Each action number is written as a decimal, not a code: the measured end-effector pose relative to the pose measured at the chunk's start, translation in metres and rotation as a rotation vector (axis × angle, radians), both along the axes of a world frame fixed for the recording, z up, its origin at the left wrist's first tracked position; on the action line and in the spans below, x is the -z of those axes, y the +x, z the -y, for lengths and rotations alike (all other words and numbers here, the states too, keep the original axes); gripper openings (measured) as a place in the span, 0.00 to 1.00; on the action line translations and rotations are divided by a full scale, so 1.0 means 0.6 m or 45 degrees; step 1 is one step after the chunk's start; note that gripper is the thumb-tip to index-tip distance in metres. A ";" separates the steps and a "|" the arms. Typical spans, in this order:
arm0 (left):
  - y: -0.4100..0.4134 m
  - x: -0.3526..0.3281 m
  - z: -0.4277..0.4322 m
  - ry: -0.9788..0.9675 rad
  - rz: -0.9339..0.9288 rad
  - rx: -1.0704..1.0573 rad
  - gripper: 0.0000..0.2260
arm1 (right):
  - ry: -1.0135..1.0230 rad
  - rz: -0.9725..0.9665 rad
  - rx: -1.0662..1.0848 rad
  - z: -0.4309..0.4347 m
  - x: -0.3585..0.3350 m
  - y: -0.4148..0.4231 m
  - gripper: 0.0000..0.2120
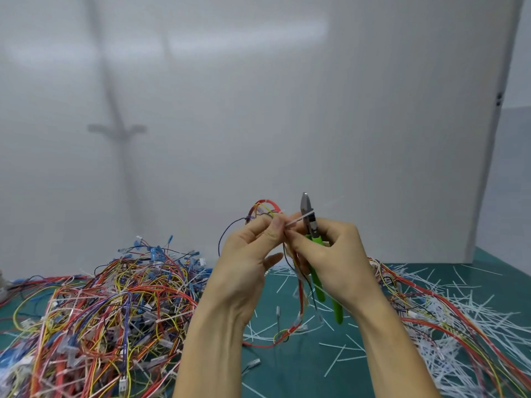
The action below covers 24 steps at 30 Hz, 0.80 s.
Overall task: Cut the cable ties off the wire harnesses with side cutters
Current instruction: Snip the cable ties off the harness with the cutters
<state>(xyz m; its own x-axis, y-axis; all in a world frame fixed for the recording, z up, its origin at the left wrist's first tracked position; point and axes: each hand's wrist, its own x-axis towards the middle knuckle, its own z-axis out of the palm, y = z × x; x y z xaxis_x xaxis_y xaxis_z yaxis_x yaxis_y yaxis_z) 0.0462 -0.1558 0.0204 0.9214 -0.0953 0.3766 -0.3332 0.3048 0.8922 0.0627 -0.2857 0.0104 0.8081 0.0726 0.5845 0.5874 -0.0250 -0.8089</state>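
The left hand (247, 259) pinches a harness (265, 205) btwn thumb and curled fingers, just under the looped top of the bundle. The red, yellow and dark wires arch above the knuckles, and the rest hangs down btwn both wrists to the mat (301, 357). The right hand (339, 254) is wrapped round the cutters (313, 229), green handles running down through the palm and out below it, steel head pointing up. Its thumb and forefinger tips also reach in against the left hand's, at the wires.

A white tie (296, 221) slants from the left thumb up to the cutter head and lies across it. The blades look nearly together at the tip, but I cannot tell whether the tie sits in the bite or just in front. Both hands are raised well above the mat, touching at the fingertips.

Further out, a big tangled pile (109, 305) of harnesses w/ blue connectors fills the left of the mat. More harnesses (402, 291) trail at right, mixed w/ a thick scatter of cut ties (474, 305); loose ties also lie under the hands. A white panel (258, 96) stands behind.
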 end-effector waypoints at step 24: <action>0.005 0.002 -0.020 0.151 0.175 -0.392 0.10 | -0.621 -0.071 0.198 0.011 -0.013 -0.021 0.31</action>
